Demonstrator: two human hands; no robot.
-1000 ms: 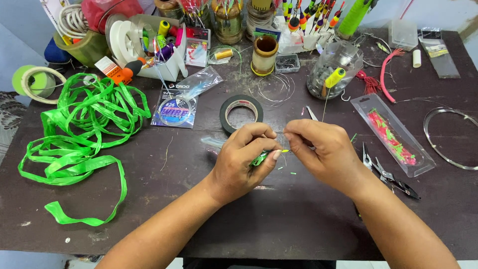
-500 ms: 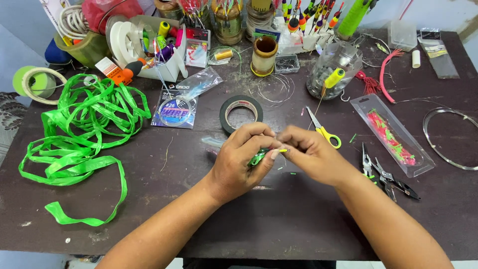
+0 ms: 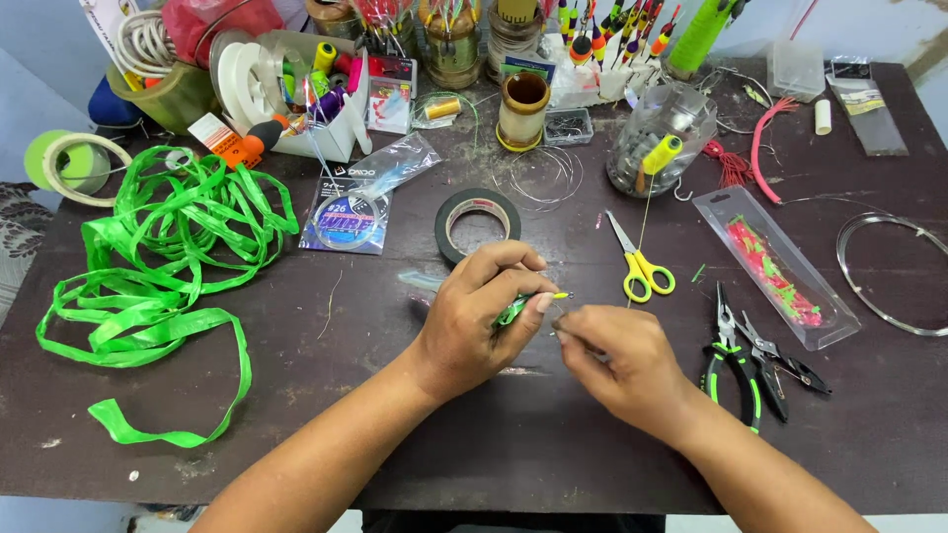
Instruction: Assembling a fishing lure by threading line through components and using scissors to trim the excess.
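The dark brown table (image 3: 296, 395) is crowded at the back with jars, spools and floats, but the front middle part is bare, and there both hands work. The left hand (image 3: 474, 321) is closed around a small green piece (image 3: 513, 311), pinched between thumb and forefinger so that a thin yellow tip points out to the right. The right hand (image 3: 617, 355) has its fingertips pressed together just at that tip; it seems to hold something very fine, maybe a thread or wire, but I cannot tell what it is.

For doing this step well, I think the left hand should hold the green piece steady and low, near the table, while only the right fingers move in short, small motions. The wrists can lean on the surface for support.

For room: the yellow scissors (image 3: 640, 266) lie just beside the right hand, with blades pointing away, and the green-handled pliers (image 3: 736, 360) are near the right wrist, so a wide pull to the right could hit them. The roll of black tape (image 3: 478, 223) is just behind the left hand. The green ribbon (image 3: 158, 266) is well apart on the left. The table edge is close under the forearms, so a dropped small part could roll off there
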